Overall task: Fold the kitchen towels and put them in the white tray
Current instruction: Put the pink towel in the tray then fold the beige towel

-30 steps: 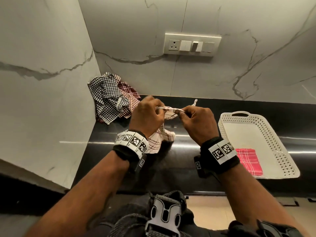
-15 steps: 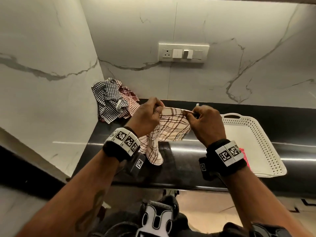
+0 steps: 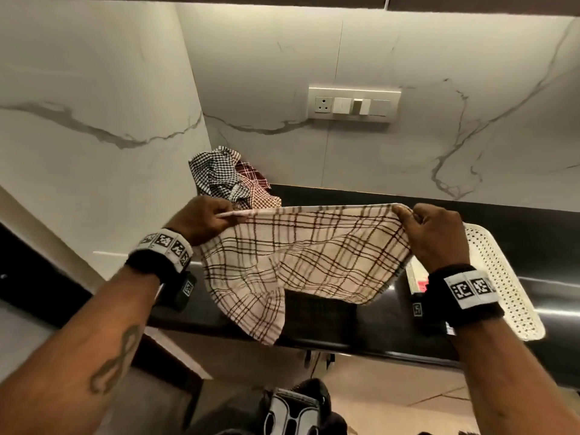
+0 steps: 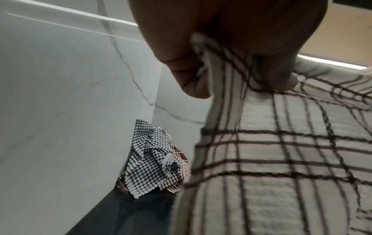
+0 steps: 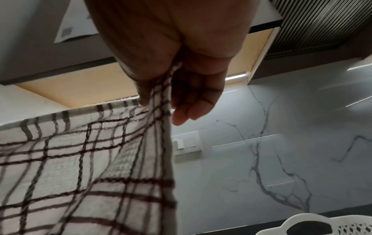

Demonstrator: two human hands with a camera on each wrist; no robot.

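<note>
I hold a cream towel with brown checks (image 3: 301, 259) spread in the air above the black counter (image 3: 361, 324). My left hand (image 3: 204, 219) pinches its top left corner and my right hand (image 3: 420, 227) pinches its top right corner. The cloth (image 4: 281, 159) (image 5: 80, 167) hangs slack below both grips. A white perforated tray (image 3: 508, 296) sits on the counter at the right, partly behind my right wrist, with a red folded towel (image 3: 420, 282) just showing inside. A heap of unfolded towels (image 3: 229, 180), black-and-white check over maroon, lies in the back left corner (image 4: 153, 160).
Marble walls close the counter at the back and left. A switch plate (image 3: 354, 105) is on the back wall. Wall cabinets hang overhead (image 5: 322, 23). The counter's front edge (image 3: 376, 348) runs below the hanging towel.
My hands have risen and drawn apart, pulling the bunched cream towel out to its full width. The view has tilted upward.
</note>
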